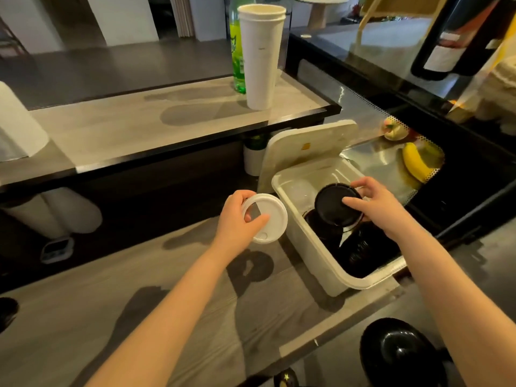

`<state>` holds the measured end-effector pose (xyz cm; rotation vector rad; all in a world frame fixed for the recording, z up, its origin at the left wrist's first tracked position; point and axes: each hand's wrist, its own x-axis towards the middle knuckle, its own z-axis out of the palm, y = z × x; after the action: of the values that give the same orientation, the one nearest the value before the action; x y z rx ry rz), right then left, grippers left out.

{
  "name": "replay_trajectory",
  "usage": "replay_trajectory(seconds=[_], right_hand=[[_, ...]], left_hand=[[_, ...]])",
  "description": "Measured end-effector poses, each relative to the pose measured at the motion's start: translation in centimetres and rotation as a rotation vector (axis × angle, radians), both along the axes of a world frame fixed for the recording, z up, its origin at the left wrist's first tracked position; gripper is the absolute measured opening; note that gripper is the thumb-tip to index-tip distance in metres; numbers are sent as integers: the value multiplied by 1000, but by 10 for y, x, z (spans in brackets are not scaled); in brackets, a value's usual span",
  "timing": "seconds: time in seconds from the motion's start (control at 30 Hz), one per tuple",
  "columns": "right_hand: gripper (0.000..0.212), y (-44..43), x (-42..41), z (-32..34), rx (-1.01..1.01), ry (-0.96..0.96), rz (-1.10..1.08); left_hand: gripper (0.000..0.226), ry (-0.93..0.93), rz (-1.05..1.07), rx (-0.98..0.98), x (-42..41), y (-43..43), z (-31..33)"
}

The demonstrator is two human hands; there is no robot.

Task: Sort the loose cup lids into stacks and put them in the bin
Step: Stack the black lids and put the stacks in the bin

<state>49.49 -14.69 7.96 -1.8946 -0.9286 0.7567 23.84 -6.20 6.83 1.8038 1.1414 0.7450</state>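
White lid [266, 219], black lid [333, 208]

I see a matt white plastic bin [307, 244] on a wood-grain counter [139, 289] with a dull satin finish. At my two o'clock, perforated metal [363, 107] shines like a mirror. The black lid [332, 202] looks smooth, glossy plastic; the white lid [272, 219] looks matt, possibly paper fibre. At twelve o'clock stand matt white paper cups [261, 60].
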Motion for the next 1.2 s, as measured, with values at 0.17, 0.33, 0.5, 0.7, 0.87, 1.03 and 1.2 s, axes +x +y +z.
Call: replay_trajectory(seconds=[0.17,0.33,0.5,0.7,0.87,1.03,1.2], right_hand=[[21,29,22,-18,-148,1,235],[28,48,21,-39,-207,-245,316],[41,41,26,-46,-282,-653,403],[35,32,30,-47,-254,-864,508],[36,35,28,-45,-283,-938,567],[46,33,38,-30,-90,-611,410],[90,29,55,4,179,-478,592]], left_hand=[[37,15,56,-20,30,-2,-1],[38,41,125,-27,47,-4,-4],[39,52,166,-24,58,-4,-7],[34,11,205,-67,68,-4,-6],[25,-55,238,-126,79,0,-4],[20,-158,223,-210,92,7,1],[18,-173,231,-267,134,17,13]])
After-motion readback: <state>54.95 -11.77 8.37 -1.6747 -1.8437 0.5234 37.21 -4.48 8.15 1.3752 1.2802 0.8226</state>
